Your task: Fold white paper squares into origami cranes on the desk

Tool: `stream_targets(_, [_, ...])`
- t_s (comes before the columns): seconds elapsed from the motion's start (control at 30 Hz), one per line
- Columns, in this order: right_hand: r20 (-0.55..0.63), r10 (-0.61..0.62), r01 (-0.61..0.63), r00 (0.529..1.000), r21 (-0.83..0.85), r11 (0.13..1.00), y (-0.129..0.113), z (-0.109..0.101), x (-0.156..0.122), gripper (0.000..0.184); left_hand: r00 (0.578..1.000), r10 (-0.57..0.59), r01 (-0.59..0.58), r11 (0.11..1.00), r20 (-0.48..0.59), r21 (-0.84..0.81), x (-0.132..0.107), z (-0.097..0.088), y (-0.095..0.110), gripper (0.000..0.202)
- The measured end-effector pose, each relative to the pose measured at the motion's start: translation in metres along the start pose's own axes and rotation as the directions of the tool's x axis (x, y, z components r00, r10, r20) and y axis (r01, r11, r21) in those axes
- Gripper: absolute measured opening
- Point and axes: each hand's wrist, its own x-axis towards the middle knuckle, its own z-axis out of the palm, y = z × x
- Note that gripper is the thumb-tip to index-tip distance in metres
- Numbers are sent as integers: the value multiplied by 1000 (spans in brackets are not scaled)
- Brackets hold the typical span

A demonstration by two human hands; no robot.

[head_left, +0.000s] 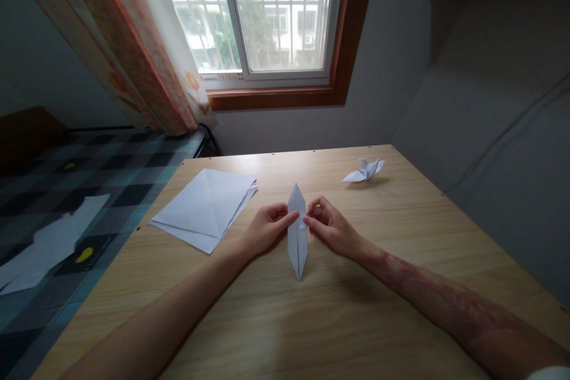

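Note:
A long, narrow diamond of folded white paper lies on the wooden table, its points toward and away from me. My left hand pinches its left edge near the middle with thumb and fingers curled. My right hand pinches the right edge the same way. Both hands rest on the tabletop on either side of the folded paper.
A stack of creased white paper sheets lies on the table to the left. A finished white paper crane stands at the far right. Left of the table is a bed with a checked cover and loose paper. A window is ahead.

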Motion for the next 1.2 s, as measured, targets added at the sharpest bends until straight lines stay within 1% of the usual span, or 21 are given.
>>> stream_targets(0.33, [5,13,-13,1000,6,1000,-2,1,0,43,1000,3,-3,1000,10,-8,0,-1,-2,43])
stream_targets(0.8, [4,12,-12,1000,10,1000,-1,0,0,43,1000,-9,9,1000,15,7,0,-1,1,44])
stream_targets(0.97, [2,10,-10,1000,-9,1000,-1,0,0,40,1000,-13,13,1000,11,7,0,0,0,45])
stream_targets(1.1, [-8,-6,6,1000,-73,997,-2,0,-1,33,1000,-23,23,999,-4,-24,2,0,-4,47])
stream_targets(1.13, [-18,-35,33,999,-118,992,-3,0,-2,29,999,-30,29,999,-20,-43,3,0,-5,47])
stream_targets(1.2, [-19,-132,123,991,-242,962,-5,1,-3,17,997,-53,46,993,-61,-111,5,-1,-7,47])
